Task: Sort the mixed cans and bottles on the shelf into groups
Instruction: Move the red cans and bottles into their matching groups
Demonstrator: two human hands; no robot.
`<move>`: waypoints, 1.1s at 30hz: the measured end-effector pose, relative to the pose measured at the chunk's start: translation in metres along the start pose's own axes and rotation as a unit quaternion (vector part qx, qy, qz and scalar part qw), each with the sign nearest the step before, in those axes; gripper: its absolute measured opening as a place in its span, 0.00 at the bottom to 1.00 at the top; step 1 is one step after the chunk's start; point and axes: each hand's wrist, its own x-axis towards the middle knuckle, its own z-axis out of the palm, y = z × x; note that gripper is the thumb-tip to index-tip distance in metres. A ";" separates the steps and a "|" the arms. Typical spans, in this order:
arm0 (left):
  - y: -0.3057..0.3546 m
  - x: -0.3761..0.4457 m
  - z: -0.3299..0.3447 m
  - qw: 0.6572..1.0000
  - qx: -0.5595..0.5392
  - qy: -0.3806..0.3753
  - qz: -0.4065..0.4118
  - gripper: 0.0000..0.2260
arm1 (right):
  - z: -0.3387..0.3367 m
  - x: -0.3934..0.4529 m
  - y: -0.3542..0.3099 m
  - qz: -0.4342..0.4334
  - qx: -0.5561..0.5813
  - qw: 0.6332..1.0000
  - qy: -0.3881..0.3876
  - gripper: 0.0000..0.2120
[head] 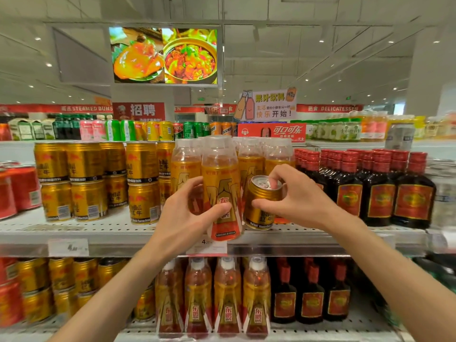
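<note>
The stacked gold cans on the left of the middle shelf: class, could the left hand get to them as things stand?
Probably not at once: the left hand is full, holding a bottle. The stacked gold cans stand at the shelf front with nothing before them.

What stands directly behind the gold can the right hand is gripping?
Behind the short gold metal can, gripped by the right hand, stand clear plastic bottles of amber drink with white caps. Their lower halves are covered by the can and the fingers.

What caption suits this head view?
Left hand grips a clear orange-labelled plastic bottle while right hand grips a gold metal can at the shelf.
</note>
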 end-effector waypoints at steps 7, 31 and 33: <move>0.017 0.006 0.043 0.998 0.046 0.013 0.044 0.35 | -0.034 -0.022 0.016 0.013 0.054 0.998 0.002 0.22; 0.003 0.039 0.070 0.939 0.320 -0.024 0.124 0.38 | -0.026 -0.034 0.033 0.049 0.057 0.997 0.013 0.21; 0.006 0.033 0.069 0.956 0.266 -0.045 0.111 0.38 | -0.025 -0.036 0.033 0.058 0.062 0.996 0.025 0.20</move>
